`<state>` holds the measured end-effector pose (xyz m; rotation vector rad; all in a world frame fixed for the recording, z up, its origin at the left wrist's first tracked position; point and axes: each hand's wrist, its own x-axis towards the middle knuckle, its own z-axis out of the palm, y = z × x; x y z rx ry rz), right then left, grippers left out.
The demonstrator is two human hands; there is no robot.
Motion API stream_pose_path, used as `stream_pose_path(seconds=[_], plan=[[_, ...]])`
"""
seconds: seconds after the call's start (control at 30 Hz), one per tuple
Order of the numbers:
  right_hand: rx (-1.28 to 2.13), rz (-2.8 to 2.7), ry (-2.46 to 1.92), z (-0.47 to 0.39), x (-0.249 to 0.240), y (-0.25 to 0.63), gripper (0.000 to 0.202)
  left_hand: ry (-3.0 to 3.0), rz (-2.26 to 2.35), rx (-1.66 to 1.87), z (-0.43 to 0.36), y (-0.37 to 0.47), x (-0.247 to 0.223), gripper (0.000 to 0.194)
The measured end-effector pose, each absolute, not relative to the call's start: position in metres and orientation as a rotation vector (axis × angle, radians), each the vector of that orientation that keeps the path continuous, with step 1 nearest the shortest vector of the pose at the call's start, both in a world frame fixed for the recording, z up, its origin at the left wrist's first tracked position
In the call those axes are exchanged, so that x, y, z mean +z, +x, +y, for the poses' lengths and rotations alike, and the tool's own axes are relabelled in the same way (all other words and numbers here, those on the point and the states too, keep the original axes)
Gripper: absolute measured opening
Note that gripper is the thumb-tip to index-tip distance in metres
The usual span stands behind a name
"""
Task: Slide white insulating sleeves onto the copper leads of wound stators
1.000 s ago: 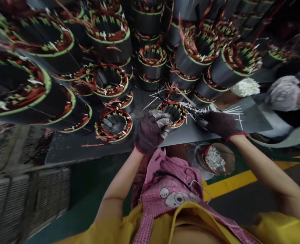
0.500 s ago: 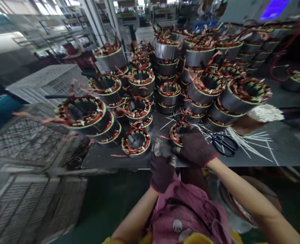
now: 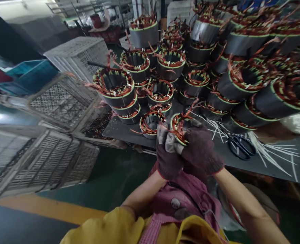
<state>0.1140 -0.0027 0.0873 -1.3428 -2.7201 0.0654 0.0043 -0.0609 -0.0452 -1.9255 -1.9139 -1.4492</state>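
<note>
Dk maroon gloves (image 3: 200, 150), copper/green stator (image 3: 178, 127), blk scissors (image 3: 237, 146)

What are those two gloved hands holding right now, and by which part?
Both hands hold one small wound stator: the left hand at its near rim, the right hand around its right side.

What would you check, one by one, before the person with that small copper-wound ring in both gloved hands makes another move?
1. Left hand grips the small stator ring: ok.
2. Right hand also on the ring, from the other side: ok.
3. Ring lifted and tilted at the table edge, away from the neighbouring ring: ok.
4. Scissors lie flat on the table, away from both hands: ok.
5. Loose white strips scattered beside the scissors: not ok.
6. Copper wire ends tucked in on the held ring: cannot tell, blurred.
</note>
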Motion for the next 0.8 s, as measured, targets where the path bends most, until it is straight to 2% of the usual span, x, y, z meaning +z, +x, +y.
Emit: stream_pose_path(seconds=[0.13, 0.3, 0.43, 0.67, 0.8], plan=[[0.039, -2.757, -0.917, 0.017, 0.117, 0.068, 0.04, -1.327, -1.924, -1.601, -0.054, -0.035, -0.033, 0.058], [0.1, -2.882, -0.716, 0.045, 0.118, 0.017, 0.042, -1.067, -1.872, -1.538, -0.019, -0.071, -0.037, 0.066], [0.057, -2.853, -0.792, 0.043, 0.108, 0.008, 0.039, -1.042, -1.822, -1.503, -0.014, -0.071, -0.048, 0.07], [-0.022, -2.819, -0.828, 0.041, 0.107, -0.002, 0.037, -1.074, -1.814, -1.688, -0.009, -0.078, -0.065, 0.072], [0.012, -2.657, -0.623, 0.043, 0.098, 0.013, 0.047, -1.123, -1.866, -1.648, -0.004, -0.098, -0.067, 0.057]])
